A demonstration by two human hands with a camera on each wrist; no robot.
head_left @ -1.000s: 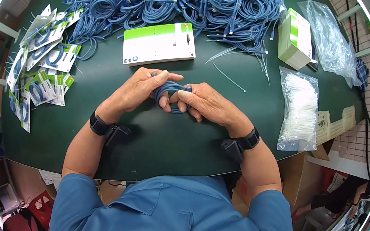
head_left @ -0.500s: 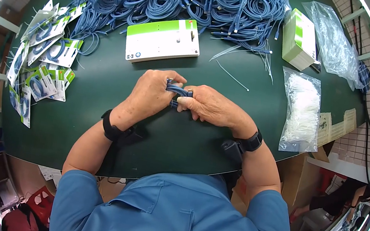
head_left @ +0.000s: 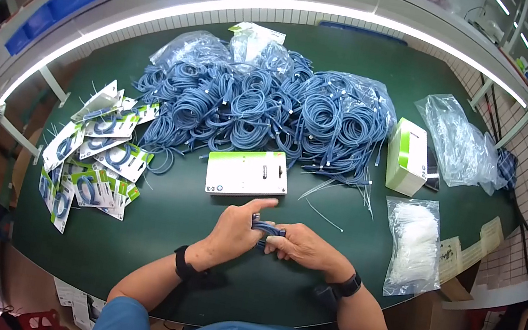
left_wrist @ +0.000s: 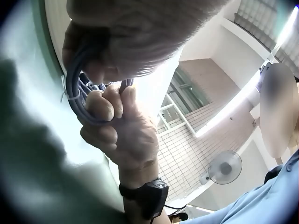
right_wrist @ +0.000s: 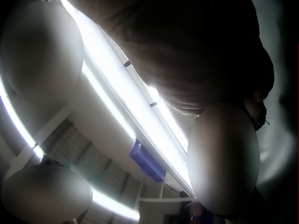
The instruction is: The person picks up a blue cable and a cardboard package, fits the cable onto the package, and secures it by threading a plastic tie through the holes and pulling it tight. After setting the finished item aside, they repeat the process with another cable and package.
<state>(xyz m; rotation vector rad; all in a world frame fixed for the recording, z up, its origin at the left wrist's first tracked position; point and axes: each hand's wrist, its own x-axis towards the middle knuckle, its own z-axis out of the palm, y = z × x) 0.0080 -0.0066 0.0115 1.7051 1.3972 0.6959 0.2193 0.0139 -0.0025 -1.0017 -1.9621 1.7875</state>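
Observation:
A small coiled blue cable [head_left: 271, 229] is held between both hands, above the table in front of the body. My left hand [head_left: 232, 232] grips the coil's left side, back of the hand upward and index finger stretched out. From the other side my right hand [head_left: 306, 246] pinches the coil near a plug, thumb along it. The left wrist view shows the cable loop [left_wrist: 72, 88] with a thin white tie [left_wrist: 64, 88] round it and the right hand's fingers [left_wrist: 100, 105] through it. In the right wrist view the hand is dark and the coil hidden.
White-green card stack [head_left: 244, 179] lies just beyond the hands. A heap of blue cables [head_left: 252, 108] fills the back. Carded cables [head_left: 91, 186] pile at left. Loose ties [head_left: 322, 214], a bag of white ties [head_left: 415, 248] and another card stack [head_left: 409, 157] are at right.
My left hand has turned over, its thumb now out of sight and its back upward; the coil shows more edge-on. The head view has tilted up, so the table appears lower.

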